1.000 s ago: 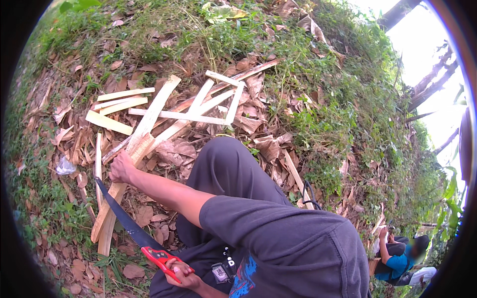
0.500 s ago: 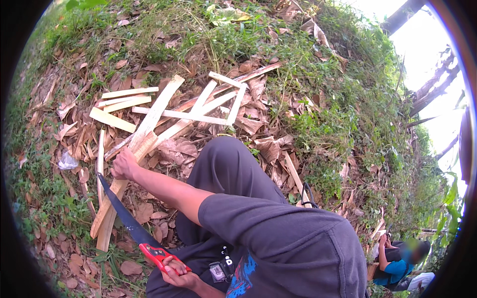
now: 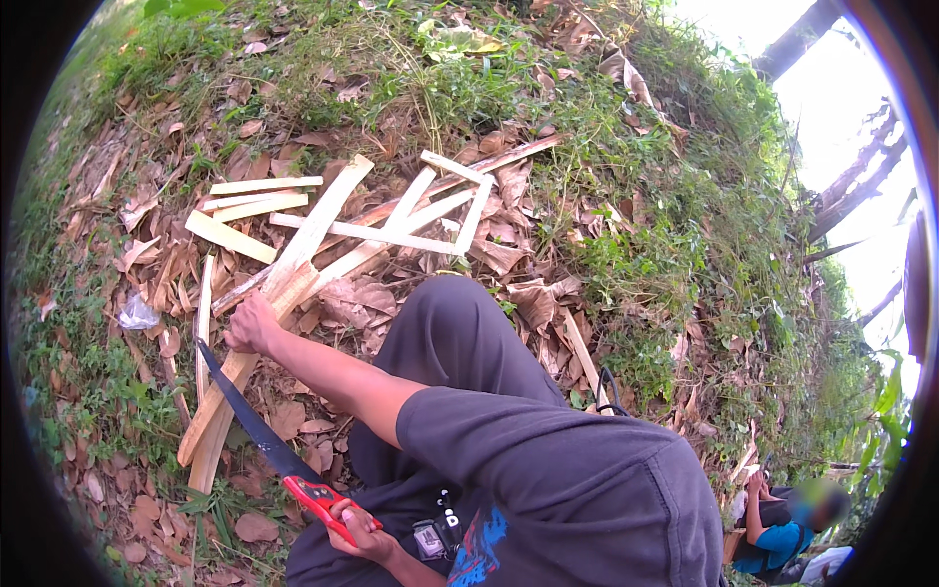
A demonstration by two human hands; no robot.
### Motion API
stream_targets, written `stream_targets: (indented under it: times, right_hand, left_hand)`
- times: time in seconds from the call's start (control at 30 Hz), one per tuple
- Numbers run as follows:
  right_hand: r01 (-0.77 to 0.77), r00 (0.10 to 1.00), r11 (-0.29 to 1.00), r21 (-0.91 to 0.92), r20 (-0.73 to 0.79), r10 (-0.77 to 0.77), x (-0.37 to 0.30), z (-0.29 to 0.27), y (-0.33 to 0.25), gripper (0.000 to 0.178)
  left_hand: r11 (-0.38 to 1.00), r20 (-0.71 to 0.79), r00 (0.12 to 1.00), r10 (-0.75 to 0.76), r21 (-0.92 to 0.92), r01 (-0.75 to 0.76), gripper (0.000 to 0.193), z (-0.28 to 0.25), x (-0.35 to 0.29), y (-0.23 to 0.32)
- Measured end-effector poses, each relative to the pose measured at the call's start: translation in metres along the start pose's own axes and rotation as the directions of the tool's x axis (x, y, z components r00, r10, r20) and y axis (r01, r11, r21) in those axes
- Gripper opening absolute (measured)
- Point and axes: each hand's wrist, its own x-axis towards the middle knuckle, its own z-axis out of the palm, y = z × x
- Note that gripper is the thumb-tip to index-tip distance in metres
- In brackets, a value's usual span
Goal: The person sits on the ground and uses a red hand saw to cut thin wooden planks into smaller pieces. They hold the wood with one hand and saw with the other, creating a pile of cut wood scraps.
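Note:
My left hand [image 3: 252, 324] is closed in a fist around a long pale wooden slat [image 3: 207, 411], which slants from lower left toward upper right. A second slat lies beneath it, also slanting. My right hand [image 3: 358, 533], lower down, grips the red handle of a pruning saw [image 3: 256, 428]. Its dark curved blade points up and left, crossing the slat just below my left fist. Whether the teeth touch the wood cannot be made out. My left arm reaches across the view in a dark sleeve.
Several short cut strips [image 3: 232, 235] lie on dry leaves at the left. Beyond my bent knee [image 3: 452, 313], slats form a rough frame shape [image 3: 474, 215]. A clear plastic bag [image 3: 138, 313] sits at far left. A person in blue [image 3: 778, 543] sits at lower right.
The view has shifted slightly. The saw and my right hand sit a little further right against the slat, while my left hand keeps its hold.

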Motion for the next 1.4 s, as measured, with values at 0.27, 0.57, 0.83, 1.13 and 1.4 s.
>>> stream_targets:
  times: [0.27,0.57,0.83,1.13,1.4]
  right_hand:
    - [0.027,0.997,0.999,-0.032,0.070,-0.025,0.000,-0.007,-0.005,0.042]
    - [0.000,0.999,1.000,0.024,-0.045,0.001,0.004,0.007,0.005,0.046]
    - [0.023,1.000,0.999,0.042,-0.018,-0.023,0.003,-0.001,-0.004,0.045]
    - [0.034,0.998,0.998,0.045,-0.050,-0.032,0.002,0.000,-0.001,0.044]
    - [0.033,0.999,0.999,0.013,-0.016,-0.033,0.001,-0.001,-0.001,0.041]
  left_hand:
    - [1.000,-0.004,1.000,-0.001,0.006,0.001,0.020,-0.003,-0.003,-0.024]
    - [0.998,0.025,1.000,-0.017,0.060,0.016,0.020,0.001,-0.004,-0.028]
    - [0.996,0.004,1.000,-0.010,0.083,0.010,0.021,-0.004,-0.003,-0.032]
    - [0.995,0.004,1.000,0.000,0.096,-0.001,0.022,-0.001,-0.004,-0.032]
    - [0.997,0.007,1.000,0.006,0.081,-0.006,0.022,-0.002,-0.004,-0.033]
